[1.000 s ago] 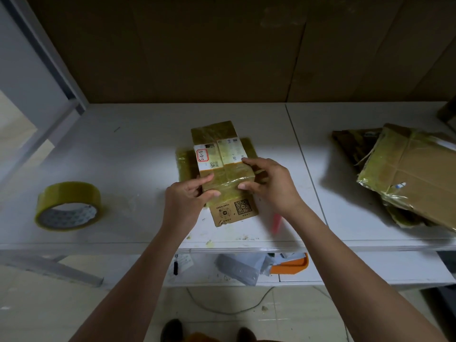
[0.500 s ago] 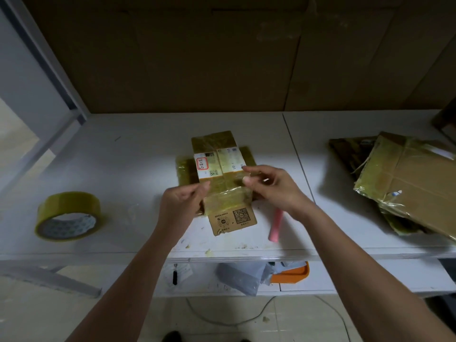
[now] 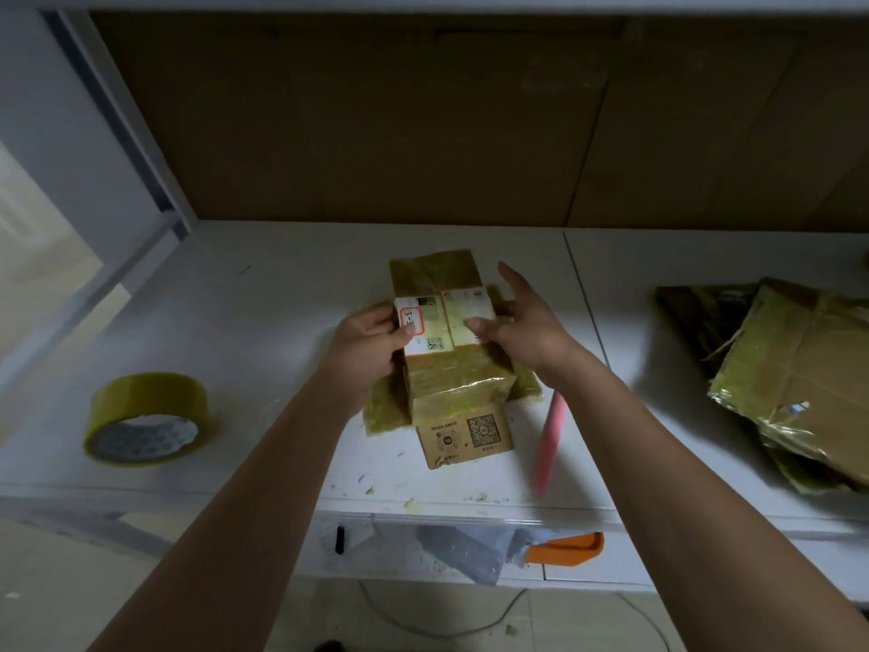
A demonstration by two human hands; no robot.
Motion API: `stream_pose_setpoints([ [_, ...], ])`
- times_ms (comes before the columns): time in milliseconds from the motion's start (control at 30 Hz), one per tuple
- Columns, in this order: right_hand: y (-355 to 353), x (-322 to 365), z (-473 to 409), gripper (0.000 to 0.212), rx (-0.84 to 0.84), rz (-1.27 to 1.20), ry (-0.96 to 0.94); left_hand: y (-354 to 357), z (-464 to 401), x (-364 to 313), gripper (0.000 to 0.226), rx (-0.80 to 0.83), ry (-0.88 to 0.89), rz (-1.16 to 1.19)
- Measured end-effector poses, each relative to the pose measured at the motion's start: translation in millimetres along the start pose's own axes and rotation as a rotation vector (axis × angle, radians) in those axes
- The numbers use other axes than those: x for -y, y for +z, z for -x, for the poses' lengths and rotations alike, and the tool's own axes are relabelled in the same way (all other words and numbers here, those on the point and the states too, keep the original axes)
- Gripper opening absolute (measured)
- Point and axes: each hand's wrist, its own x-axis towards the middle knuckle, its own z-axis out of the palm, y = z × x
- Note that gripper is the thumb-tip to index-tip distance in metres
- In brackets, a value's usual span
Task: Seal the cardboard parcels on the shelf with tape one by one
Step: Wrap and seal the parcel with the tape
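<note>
On the white shelf (image 3: 263, 322), both hands steady one taped parcel (image 3: 451, 350) at centre. The left hand (image 3: 371, 338) grips its left edge; the right hand (image 3: 522, 322), fingers spread, presses the right side. Smoothing the tape firmly should seal it. One tape roll (image 3: 146, 418) sits left; a pile of parcels (image 3: 790, 378) lies right.

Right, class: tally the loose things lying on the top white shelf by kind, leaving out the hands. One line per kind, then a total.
Small taped parcel under the hands: 1
Roll of tape: 1
Pink stick: 1
Pile of flat taped parcels on the right: 1; how many it holds cannot be told
Total: 4
</note>
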Motion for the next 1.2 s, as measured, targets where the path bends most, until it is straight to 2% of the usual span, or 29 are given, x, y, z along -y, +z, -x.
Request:
stream_pose_setpoints([
  [100, -8.3, 16.2, 6.1, 0.096, -0.066, -0.087, -0.12, -2.6, 5.2, -18.6, 0.051, -0.003, 0.197, 0.12],
  [233, -16.8, 43.9, 18.6, 0.086, -0.099, -0.279, -0.244, -11.2, 9.7, -41.3, 0.063, -0.033, 0.395, 0.227],
  [333, -11.9, 44.2, 34.7, 0.076, -0.108, -0.182, -0.298, -17.4, 22.2, -35.5, 0.044, 0.011, 0.372, 0.275],
  [467, 3.0, 27.2, 46.6, 0.058, -0.081, -0.151, -0.341, -9.6, 37.0, -18.4, 0.062, -0.012, 0.314, 0.157],
  [533, 1.9, 25.4, 47.2, 0.055, -0.068, -0.21, -0.359, -7.3, 37.3, -14.7, 0.051, -0.04, 0.373, 0.172],
  [633, -1.2, 17.7, 46.7, 0.067, -0.049, -0.207, -0.364, -9.6, 35.2, -11.5, 0.042, -0.078, 0.475, 0.119],
  [800, 10.7, -12.6, 55.1, 0.09, -0.122, -0.105, -0.296, -4.6, 34.9, 20.8, 0.014, -0.12, 0.308, 0.045],
  [867, 14.1, -27.2, 60.3, 0.096, -0.227, -0.025, -0.307, -4.5, 35.8, 32.9, 0.024, -0.156, 0.318, 0.01],
  [967, 15.5, -36.0, 67.4, 0.087, -0.288, 0.077, -0.337, -6.0, 38.7, 39.6, 0.068, -0.135, 0.412, 0.0],
  [1000, 15.4, -36.3, 68.3, 0.079, -0.262, 0.093, -0.333, -6.4, 38.5, 39.7, 0.074, -0.116, 0.461, -0.043],
  [1067, 15.8, -35.5, 67.7, 0.07, -0.215, 0.142, -0.287, -5.5, 36.4, 38.1, 0.07, -0.112, 0.512, -0.23],
  [1133, 18.0, -33.9, 66.4, 0.073, -0.203, 0.179, -0.21, -3.1, 34.2, 33.8, 0.063, -0.147, 0.476, -0.464],
  [1200, 20.0, -32.5, 65.1, 0.076, -0.202, 0.185, -0.182, 0.3, 30.8, 30.7, 0.064, -0.134, 0.401, -0.576],
])
